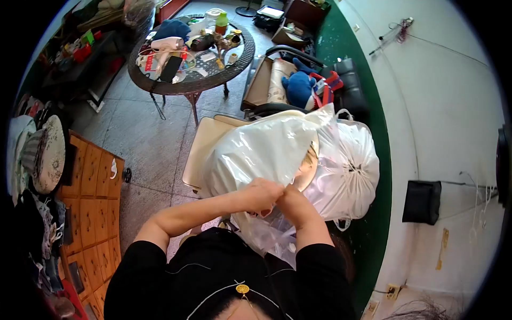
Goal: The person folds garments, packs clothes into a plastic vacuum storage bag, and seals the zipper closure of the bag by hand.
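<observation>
The left hand (262,194) clutches the glossy white plastic bag (256,149), the right hand (289,196) unreadable; this apparent gathering next needs steady tension.

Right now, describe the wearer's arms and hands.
The sleeves are short and plain black; the forearms are bare, with no watch or bracelet in sight. The left hand wears no glove; the right hand is partly hidden.
</observation>
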{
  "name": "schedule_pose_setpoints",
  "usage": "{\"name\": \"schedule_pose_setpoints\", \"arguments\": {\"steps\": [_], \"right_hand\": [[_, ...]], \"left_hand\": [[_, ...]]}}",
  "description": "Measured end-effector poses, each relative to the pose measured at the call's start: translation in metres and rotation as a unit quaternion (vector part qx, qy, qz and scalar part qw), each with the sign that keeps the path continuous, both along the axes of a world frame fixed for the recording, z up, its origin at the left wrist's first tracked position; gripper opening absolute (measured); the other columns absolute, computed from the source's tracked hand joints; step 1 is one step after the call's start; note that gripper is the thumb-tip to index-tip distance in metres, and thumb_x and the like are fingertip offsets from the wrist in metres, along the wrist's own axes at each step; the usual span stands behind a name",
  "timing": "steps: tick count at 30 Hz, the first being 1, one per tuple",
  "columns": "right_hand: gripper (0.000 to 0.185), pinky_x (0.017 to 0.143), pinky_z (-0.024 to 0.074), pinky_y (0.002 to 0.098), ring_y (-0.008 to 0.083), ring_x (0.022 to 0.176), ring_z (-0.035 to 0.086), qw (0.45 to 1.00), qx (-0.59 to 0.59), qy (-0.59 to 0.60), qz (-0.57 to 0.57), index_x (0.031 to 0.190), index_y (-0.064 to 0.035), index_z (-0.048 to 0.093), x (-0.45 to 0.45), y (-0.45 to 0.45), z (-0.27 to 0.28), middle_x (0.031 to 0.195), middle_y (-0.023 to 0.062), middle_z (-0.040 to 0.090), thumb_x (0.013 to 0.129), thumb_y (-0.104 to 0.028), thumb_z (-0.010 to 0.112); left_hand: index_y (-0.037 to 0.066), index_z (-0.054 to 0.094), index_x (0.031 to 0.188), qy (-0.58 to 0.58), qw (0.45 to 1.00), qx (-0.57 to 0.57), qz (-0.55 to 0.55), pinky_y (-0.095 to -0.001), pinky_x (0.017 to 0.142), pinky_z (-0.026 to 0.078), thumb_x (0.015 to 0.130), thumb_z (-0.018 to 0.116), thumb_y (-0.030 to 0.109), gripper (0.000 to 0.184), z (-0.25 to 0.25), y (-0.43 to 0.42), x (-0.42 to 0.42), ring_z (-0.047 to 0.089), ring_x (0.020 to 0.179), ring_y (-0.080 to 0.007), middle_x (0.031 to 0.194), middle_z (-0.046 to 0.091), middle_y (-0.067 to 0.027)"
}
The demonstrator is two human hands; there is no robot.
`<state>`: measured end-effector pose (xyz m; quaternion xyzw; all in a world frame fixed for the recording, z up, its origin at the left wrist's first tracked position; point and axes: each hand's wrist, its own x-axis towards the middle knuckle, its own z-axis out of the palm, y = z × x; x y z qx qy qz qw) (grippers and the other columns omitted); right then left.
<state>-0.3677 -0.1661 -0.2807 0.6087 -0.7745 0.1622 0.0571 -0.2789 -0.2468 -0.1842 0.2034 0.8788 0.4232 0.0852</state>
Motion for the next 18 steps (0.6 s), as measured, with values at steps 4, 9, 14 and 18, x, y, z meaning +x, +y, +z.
{"name": "schedule_pose_setpoints", "arguments": {"steps": [4, 9, 14, 18], "right_hand": [[0.039, 0.082, 0.0390, 0.0490, 0.0307, 0.102, 0.049, 0.998, -0.021, -0.053, -0.009, 0.100, -0.0072, 0.058, 0.002, 0.013, 0.014, 0.105, 0.0126, 0.057, 0.071, -0.033, 0.064], [0.023, 0.077, 0.0433, 0.0425, 0.0332, 0.087, 0.055, 0.993, -0.099, -0.054, -0.019, 0.089, -0.0012, 0.058, 0.021, 0.075, 0.110, 0.094, 0.0171, 0.058, 0.069, -0.010, 0.064], [0.045, 0.095, 0.0386, 0.0402, 0.0360, 0.109, 0.051, 0.889, -0.188, -0.006, -0.418, 0.114, 0.0061, 0.052, 0.048, 0.195, 0.098, 0.114, 0.0227, 0.055, 0.078, -0.018, 0.067], [0.040, 0.064, 0.0525, 0.0375, 0.0226, 0.078, 0.062, 0.595, -0.146, -0.606, -0.508, 0.101, 0.0009, 0.056, 0.058, 0.212, 0.068, 0.089, 0.0106, 0.058, 0.079, -0.031, 0.065]], "left_hand": [[0.001, 0.053, 0.077, 0.108, 0.976, 0.017, 0.190, -0.0448, 0.064, 0.046, 0.081, 0.060, 0.016, 0.017, -0.019, 0.001, 0.008, 0.060, 0.072, -0.0387, 0.070, 0.060, -0.0193], [-0.001, 0.053, 0.082, 0.016, 0.973, 0.084, 0.214, -0.0380, 0.063, 0.045, 0.082, 0.062, 0.019, 0.023, 0.014, -0.012, 0.039, 0.058, 0.068, -0.0327, 0.071, 0.057, -0.0181], [0.000, 0.053, 0.104, 0.047, 0.947, 0.059, 0.311, -0.0382, 0.082, 0.043, 0.080, 0.064, 0.020, 0.033, 0.016, -0.006, 0.085, 0.055, 0.092, -0.0335, 0.098, 0.057, -0.0195], [0.002, 0.051, 0.112, 0.284, 0.889, -0.095, 0.346, -0.0447, 0.094, 0.034, 0.072, 0.068, 0.019, 0.046, 0.057, 0.030, 0.111, 0.043, 0.110, -0.0341, 0.119, 0.045, -0.0168]]}}
